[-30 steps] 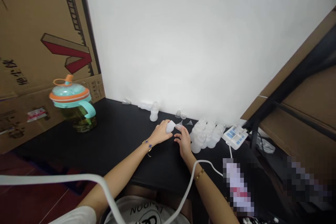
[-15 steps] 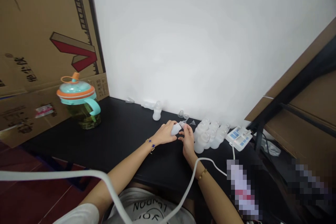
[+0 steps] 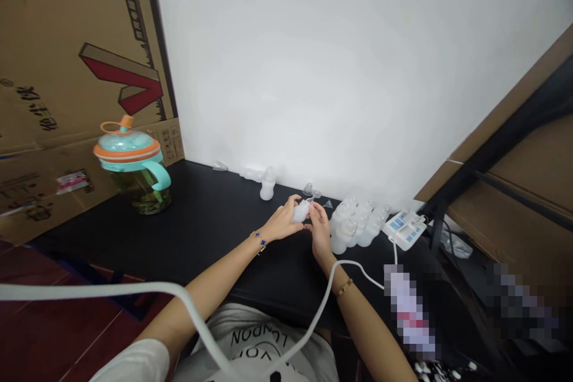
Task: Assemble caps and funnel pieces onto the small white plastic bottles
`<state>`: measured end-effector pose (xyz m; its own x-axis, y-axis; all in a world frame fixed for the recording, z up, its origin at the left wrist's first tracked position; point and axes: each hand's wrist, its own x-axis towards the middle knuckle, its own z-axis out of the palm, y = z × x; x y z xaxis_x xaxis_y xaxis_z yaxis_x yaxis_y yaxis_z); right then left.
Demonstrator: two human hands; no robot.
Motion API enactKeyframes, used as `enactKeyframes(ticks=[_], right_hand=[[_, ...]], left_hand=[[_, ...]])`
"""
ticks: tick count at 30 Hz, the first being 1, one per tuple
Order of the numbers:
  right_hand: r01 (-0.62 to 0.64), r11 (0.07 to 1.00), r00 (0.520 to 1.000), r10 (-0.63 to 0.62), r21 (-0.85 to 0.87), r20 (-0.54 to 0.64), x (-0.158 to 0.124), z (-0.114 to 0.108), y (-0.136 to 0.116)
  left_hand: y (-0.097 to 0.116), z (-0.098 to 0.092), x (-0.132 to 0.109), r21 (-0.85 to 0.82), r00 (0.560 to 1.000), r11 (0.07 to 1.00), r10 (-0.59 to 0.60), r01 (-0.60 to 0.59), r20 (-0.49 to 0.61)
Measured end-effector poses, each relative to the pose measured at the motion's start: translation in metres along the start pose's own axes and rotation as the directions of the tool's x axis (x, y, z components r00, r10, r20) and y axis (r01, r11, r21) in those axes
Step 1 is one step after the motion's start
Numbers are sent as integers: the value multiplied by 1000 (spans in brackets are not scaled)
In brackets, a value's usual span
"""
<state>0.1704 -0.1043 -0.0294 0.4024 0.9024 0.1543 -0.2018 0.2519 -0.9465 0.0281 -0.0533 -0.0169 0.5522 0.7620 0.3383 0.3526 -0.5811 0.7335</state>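
Observation:
My left hand [image 3: 283, 219] is wrapped round a small white bottle [image 3: 301, 211], held tilted just above the black table. At the mouth of that bottle, the fingers of my right hand [image 3: 319, 225] are pinched together; what lies between them is too small to make out. Behind my hands, near the wall, sit a clear dome-shaped cap [image 3: 307, 189] and a small clear funnel-like piece [image 3: 328, 204]. To the right of my right hand stands a cluster of several white bottles [image 3: 353, 224] with clear tops. A single white bottle [image 3: 267, 184] stands farther left by the wall.
A lidded jug [image 3: 134, 170] with a turquoise handle stands at the left before a big cardboard box [image 3: 71, 59]. Right of the cluster lies a white power strip [image 3: 406, 228]. A white cable [image 3: 324, 310] loops across in front of me. Clear plastic [image 3: 219, 166] lies by the wall.
The bottle in my left hand has turned more upright, and its neck now shows. My right fingers have shifted slightly at its mouth. The whole view has tipped a little.

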Motion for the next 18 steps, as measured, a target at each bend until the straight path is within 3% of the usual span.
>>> enactKeyframes(ticks=[7, 14, 18], right_hand=[[3, 1000, 1000, -4, 23, 22, 2, -1, -2], [11, 1000, 999, -11, 8, 34, 4, -2, -6], [28, 1000, 999, -29, 10, 41, 4, -2, -7]], left_hand=[[-12, 9, 4, -295, 999, 954, -44, 51, 29], [1, 3, -2, -160, 1000, 987, 3, -6, -22], [1, 8, -3, -193, 999, 981, 4, -15, -54]])
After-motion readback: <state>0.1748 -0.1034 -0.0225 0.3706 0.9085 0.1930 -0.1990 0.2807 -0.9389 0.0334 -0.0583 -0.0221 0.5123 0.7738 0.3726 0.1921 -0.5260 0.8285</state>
